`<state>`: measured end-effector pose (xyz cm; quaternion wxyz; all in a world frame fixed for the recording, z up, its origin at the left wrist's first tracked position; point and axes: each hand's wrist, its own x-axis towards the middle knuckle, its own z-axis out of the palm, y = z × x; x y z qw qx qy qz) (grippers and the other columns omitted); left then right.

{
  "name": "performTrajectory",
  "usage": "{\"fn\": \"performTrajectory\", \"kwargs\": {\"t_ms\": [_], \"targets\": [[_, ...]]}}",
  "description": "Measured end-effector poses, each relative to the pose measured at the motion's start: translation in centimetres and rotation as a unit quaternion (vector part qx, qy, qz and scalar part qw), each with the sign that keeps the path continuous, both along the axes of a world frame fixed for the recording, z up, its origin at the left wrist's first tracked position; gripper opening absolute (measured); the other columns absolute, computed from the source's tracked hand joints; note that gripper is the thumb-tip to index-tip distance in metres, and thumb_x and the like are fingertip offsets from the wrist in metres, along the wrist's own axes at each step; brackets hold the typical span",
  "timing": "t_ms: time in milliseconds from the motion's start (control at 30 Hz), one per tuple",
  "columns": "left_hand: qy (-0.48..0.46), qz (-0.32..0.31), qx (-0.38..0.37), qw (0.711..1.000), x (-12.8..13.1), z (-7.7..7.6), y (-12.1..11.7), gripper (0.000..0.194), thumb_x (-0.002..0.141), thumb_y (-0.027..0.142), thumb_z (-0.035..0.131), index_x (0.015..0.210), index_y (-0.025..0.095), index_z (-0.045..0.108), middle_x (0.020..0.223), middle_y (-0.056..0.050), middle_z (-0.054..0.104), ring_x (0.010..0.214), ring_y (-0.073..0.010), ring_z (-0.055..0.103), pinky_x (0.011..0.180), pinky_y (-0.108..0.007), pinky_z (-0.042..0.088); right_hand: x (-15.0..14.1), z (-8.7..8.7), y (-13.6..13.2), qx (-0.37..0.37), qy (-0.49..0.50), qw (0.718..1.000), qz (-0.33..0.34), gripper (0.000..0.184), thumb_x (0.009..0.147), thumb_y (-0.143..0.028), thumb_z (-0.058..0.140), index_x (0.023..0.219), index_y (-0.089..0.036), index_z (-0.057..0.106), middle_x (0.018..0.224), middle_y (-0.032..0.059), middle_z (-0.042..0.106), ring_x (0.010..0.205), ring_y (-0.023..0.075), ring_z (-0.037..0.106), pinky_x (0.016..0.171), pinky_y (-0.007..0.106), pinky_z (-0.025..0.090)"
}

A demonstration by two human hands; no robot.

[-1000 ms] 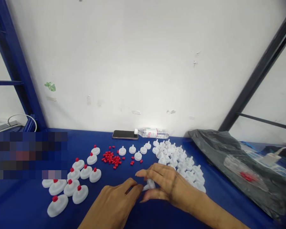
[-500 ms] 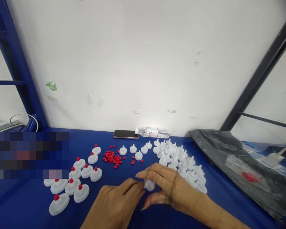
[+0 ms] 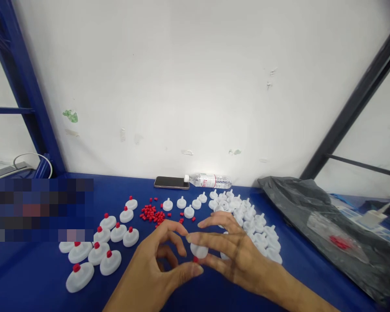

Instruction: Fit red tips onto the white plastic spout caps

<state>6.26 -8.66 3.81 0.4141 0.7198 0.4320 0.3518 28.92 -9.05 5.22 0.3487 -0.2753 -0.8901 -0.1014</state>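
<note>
Head view, right hand: my right hand (image 3: 243, 253) pinches one white piece (image 3: 199, 251) between the fingers above it and the thumb below.
Held piece: its round white face is turned toward me, up off the table, with a red cap (image 3: 195, 259) showing at its lower edge.
Left hand: my left hand (image 3: 149, 264) is open in a C, thumb and fingers well apart; the thumb tip lies just under the red cap — whether it touches, I can't tell.
Fingertips: my left index and a right fingertip meet or overlap just left of the held piece.
Red caps: a scatter of loose red caps (image 3: 152, 213) lies beyond my left hand, a few strays to the right of it.
Bare pieces: several uncapped white pieces (image 3: 189, 212) stand spout-up near those caps; a crowded pile (image 3: 260, 226) of more spreads beyond my right hand.
Capped pieces: red-topped white pieces (image 3: 79, 279) stand in a loose group on my left.
Table: blue (image 3: 35, 281), running back to a pale wall (image 3: 182, 86).
Back edge: a dark phone (image 3: 171, 183) lies beside a clear bottle (image 3: 209, 180) on its side.
Far right: a dark grey bag (image 3: 289, 203) — a clear packet (image 3: 321, 225) with red bits on top.
</note>
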Motion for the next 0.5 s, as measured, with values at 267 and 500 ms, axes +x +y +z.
{"fn": "performTrajectory", "kwargs": {"t_ms": [267,500], "targets": [[-0.171,-0.178,-0.173,0.954,0.5,-0.5,0.1,0.038,0.070,0.047,0.086,0.093,0.020,0.073,0.090,-0.005,0.076,0.089,-0.0234,0.072,0.072,-0.025,0.054,-0.5,0.6,-0.8,0.049,-0.005,0.998,0.034,0.032,0.105,-0.033,0.062,0.136,-0.026,0.057,0.106,-0.0073,0.081,0.121,0.0143,0.061,0.126,0.033,0.022],[-0.182,-0.145,-0.164,0.959,0.9,1.1,-1.3,0.019,0.062,0.019,0.083,0.080,0.025,0.081,0.079,-0.001,0.080,0.073,-0.0200,0.071,0.064,-0.024,0.053,-0.9,1.0,-1.2,0.043,0.010,0.998,0.051,0.037,0.103,-0.030,0.065,0.139,-0.029,0.056,0.095,-0.0104,0.082,0.118,0.0152,0.066,0.125,0.031,0.020]]}}
